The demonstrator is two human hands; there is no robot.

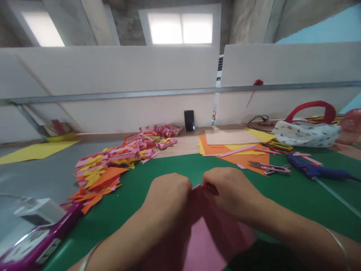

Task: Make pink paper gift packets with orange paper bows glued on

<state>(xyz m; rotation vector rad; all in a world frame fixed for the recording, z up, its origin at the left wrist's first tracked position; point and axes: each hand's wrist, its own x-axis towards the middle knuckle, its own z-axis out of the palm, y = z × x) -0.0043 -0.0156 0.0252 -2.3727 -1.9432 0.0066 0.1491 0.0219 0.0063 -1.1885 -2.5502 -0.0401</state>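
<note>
I see paper scraps (113, 165) far left on the green mat (296, 195). My left hand (169, 195) and right hand (231, 192), fingers closed, pinch the pink paper (203, 241) near centre. Scissors (269, 167) lie far right.

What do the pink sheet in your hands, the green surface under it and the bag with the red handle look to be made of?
Pink sheet: likely matte craft paper, since it creases where the left hand and right hand pinch it. Green surface: flat, dull, perhaps a cutting mat or felt. Bag: looks like soft printed fabric, slumped, with a red handle.
</note>
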